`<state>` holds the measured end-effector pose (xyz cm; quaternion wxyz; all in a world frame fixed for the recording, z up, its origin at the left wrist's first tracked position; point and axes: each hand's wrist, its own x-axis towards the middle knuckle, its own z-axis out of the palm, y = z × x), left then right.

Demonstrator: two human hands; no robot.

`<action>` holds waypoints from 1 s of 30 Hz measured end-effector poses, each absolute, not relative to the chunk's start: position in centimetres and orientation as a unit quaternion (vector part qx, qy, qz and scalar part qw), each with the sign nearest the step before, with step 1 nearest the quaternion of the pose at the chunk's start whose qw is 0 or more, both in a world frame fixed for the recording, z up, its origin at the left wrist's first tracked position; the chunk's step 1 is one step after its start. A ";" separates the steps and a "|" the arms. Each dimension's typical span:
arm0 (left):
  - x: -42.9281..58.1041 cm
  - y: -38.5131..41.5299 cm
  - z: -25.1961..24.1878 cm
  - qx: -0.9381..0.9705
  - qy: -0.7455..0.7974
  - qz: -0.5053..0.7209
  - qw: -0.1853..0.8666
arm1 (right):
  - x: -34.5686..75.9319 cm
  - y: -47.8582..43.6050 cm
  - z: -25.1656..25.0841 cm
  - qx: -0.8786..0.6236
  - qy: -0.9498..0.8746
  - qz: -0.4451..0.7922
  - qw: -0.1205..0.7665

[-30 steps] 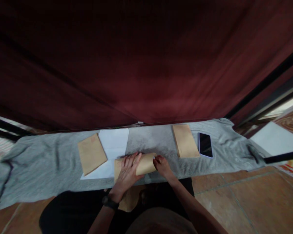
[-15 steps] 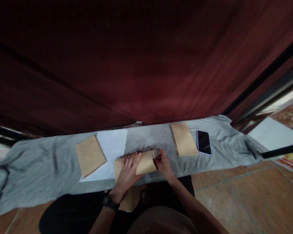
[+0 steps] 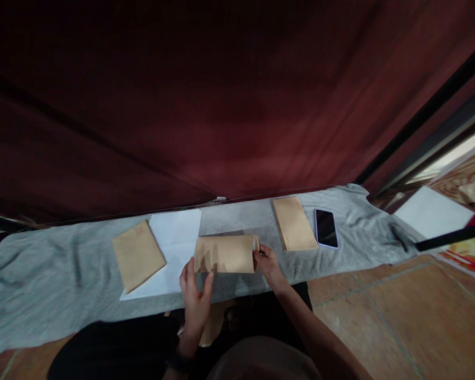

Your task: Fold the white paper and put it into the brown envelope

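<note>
A brown paper envelope [image 3: 229, 253] lies lengthwise in front of me, its right end raised and showing something white inside. My right hand [image 3: 266, 259] pinches that right end. At the lower left edge of the envelope is my left hand [image 3: 197, 290], fingers spread, holding nothing. Left of it, another brown envelope [image 3: 138, 256] rests partly over white paper sheets [image 3: 178, 237]. To the right lies a stack of brown envelopes [image 3: 295, 224].
A phone [image 3: 326, 228] lies right of the stack on the grey cloth [image 3: 91, 274]. Behind the cloth rises a dark red surface [image 3: 237, 132]. A white sheet [image 3: 433, 212] and a black bar [image 3: 455, 236] are at the far right, above the tiled floor [image 3: 364, 306].
My left hand has lifted off the envelope and drawn back toward me, its fingers apart. The envelope now lies straighter. The view has shifted slightly.
</note>
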<state>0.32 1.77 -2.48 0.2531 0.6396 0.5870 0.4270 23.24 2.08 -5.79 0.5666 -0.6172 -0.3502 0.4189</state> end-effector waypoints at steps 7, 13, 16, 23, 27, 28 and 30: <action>5.1 -0.9 -3.7 0.225 0.515 0.448 0.695 | 21.8 1.4 -6.4 -0.615 -0.290 0.413 0.606; 8.9 1.7 -2.7 0.151 0.462 0.469 0.738 | 21.2 0.5 -5.9 -0.617 -0.284 0.424 0.600; 9.2 2.5 -2.9 0.141 0.468 0.476 0.731 | 21.4 0.5 -5.7 -0.616 -0.286 0.427 0.597; 8.4 3.1 -3.5 0.120 0.481 0.462 0.736 | 21.3 0.8 -5.6 -0.595 -0.287 0.453 0.598; 7.9 3.3 -3.9 0.136 0.490 0.445 0.738 | 21.3 0.8 -5.8 -0.589 -0.284 0.464 0.598; 7.9 3.4 -3.9 0.139 0.490 0.443 0.738 | 21.4 0.7 -5.9 -0.589 -0.284 0.465 0.597; 7.9 3.5 -4.1 0.146 0.487 0.442 0.739 | 21.5 0.7 -6.1 -0.592 -0.284 0.465 0.594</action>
